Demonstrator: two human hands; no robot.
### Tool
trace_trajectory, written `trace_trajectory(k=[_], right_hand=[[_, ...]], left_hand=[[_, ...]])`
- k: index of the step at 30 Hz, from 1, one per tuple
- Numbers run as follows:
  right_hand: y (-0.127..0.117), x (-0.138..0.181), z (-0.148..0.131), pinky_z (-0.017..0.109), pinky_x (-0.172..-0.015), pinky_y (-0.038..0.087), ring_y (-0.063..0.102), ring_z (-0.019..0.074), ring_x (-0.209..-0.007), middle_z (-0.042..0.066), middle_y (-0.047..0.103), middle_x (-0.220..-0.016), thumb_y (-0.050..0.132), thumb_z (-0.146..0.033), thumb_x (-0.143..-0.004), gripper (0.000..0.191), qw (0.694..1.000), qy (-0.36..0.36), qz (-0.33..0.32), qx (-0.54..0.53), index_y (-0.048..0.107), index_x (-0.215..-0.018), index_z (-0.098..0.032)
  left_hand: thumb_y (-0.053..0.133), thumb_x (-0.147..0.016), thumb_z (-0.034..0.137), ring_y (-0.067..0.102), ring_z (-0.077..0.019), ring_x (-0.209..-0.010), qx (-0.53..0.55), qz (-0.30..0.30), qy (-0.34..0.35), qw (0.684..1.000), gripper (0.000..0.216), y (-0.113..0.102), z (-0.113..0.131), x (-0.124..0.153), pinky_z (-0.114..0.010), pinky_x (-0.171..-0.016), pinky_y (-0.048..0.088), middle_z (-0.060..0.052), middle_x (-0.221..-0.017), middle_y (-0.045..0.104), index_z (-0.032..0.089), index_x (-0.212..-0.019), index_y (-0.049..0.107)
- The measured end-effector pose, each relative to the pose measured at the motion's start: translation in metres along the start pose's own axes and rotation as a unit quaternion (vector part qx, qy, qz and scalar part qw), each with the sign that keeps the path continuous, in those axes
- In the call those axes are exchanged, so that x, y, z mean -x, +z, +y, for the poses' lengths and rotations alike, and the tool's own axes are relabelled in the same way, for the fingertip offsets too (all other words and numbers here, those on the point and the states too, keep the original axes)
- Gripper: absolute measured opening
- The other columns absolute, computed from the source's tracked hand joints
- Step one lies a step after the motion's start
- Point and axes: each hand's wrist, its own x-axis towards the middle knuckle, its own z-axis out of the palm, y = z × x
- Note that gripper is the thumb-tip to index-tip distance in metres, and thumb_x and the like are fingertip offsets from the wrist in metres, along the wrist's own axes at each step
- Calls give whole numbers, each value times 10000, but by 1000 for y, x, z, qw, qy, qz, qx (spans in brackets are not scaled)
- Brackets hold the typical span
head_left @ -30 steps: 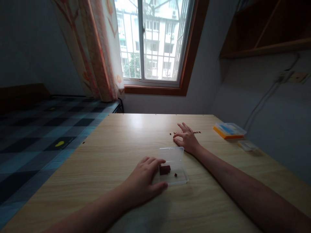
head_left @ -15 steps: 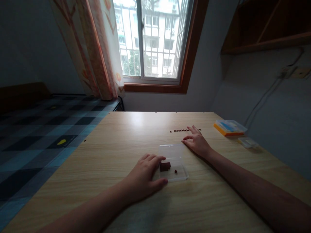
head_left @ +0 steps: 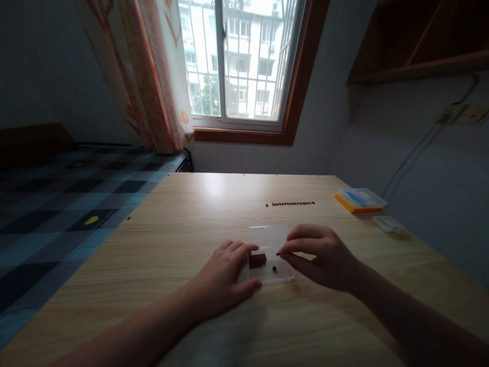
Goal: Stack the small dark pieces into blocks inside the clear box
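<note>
A clear plastic box (head_left: 282, 278) lies open on the table, its lid (head_left: 267, 235) folded back on the far side. My left hand (head_left: 228, 272) grips the box's left side, thumb at the near edge and fingers at the far one. Inside are a block of stacked small brown cubes (head_left: 257, 260) and one loose brown cube (head_left: 274, 268). Over the box's right part, my right hand (head_left: 317, 255) pinches a tiny dark brown cube (head_left: 278, 254) between thumb and forefinger. Farther back runs a row of small brown pieces (head_left: 293, 204), with a single piece (head_left: 267, 205) apart at its left.
At the table's right edge sit an orange-bottomed box with a clear lid (head_left: 359, 200) and a smaller clear case (head_left: 387, 224). A bed with a checked cover (head_left: 76, 219) stands left of the wooden table (head_left: 171, 229). The window (head_left: 244, 76) is behind.
My right hand has come back from the row toward me, to the box, with a small brown cube in its pinch. The row's right part now shows. My left hand stays at the box.
</note>
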Motion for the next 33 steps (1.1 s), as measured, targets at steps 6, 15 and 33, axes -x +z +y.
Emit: trace_trajectory(k=[6,15,33], right_hand=[[37,4,6,221,-661,451,622,100,-691,-9,684,-817,639,-184,-858,128,984,122,-130,12,755,-838,-233],[42,3,5,223,-644,398,607,100,-657,-20,697,-794,645,-175,-826,158,959,194,-198,58,775,-808,-262],[40,9,6,224,-642,411,626,99,-670,-13,700,-817,630,-208,-869,178,964,173,-196,45,786,-877,-293]], left_hand=[[744,-779,320,541,-293,-1151,-2,2,3,1000,533,-1,1,0,-462,-1030,432,-77,-1210,647,231,-1276,573],[744,-782,347,541,-298,-1148,-3,8,7,1000,550,2,-2,2,-476,-1033,421,-73,-1200,652,247,-1294,570],[745,-772,334,542,-301,-1151,-2,9,8,1000,546,0,1,1,-476,-1040,415,-66,-1186,659,248,-1282,573]])
